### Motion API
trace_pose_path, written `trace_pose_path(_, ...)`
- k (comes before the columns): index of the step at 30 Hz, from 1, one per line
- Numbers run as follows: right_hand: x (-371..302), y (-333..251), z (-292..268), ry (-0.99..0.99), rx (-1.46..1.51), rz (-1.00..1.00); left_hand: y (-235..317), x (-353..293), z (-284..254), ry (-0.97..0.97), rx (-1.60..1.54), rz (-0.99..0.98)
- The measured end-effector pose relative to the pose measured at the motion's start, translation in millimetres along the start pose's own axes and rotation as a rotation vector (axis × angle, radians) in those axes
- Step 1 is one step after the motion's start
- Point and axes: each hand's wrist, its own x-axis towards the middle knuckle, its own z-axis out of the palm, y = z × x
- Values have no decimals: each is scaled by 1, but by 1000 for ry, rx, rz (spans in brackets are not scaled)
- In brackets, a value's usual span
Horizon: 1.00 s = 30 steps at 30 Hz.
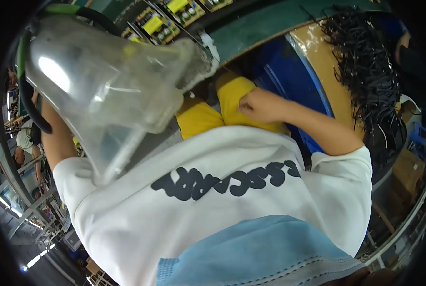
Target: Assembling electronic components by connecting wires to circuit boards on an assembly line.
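My right hand lies over the thigh of my yellow trousers, its fingers curled inward. What is inside those fingers, if anything, is hidden. On the left, my left forearm rises from the white sleeve and passes behind a clear plastic hood. That hood covers the place where my left hand would show, so I do not see the hand or its fingers. A black and green hose curves around the hood's left side.
Circuit boards with yellow labels stand along the far edge of the green bench. Right of my legs is a blue bin. Beyond it, a heap of black cables lies by a cardboard sheet. Another person is at far left.
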Motion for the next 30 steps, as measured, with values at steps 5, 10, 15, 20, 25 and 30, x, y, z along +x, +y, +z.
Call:
trace_pose_path(5, -17, -26, 1, -175, -100, 173, 119, 46, 99, -150, -296, -262)
trace_pose_path(10, -38, -50, 25, -533, -160, 132, 436, 46, 10, -84, -385, -562)
trace_pose_path(15, -38, -46, 27, -464, -242, 80, 593, -26, -10, 271, -245, -801)
trace_pose_path(20, -35, -37, 21, -382, -257, 53, 670, -81, 54, 136, -685, -946)
trace_pose_path(25, -38, -37, 27, -393, -265, 59, 719, -107, 128, -180, -962, -1007)
trace_pose_path(30, -36, -33, 31, -415, -285, 73, 743, -101, 160, -277, -1106, -917)
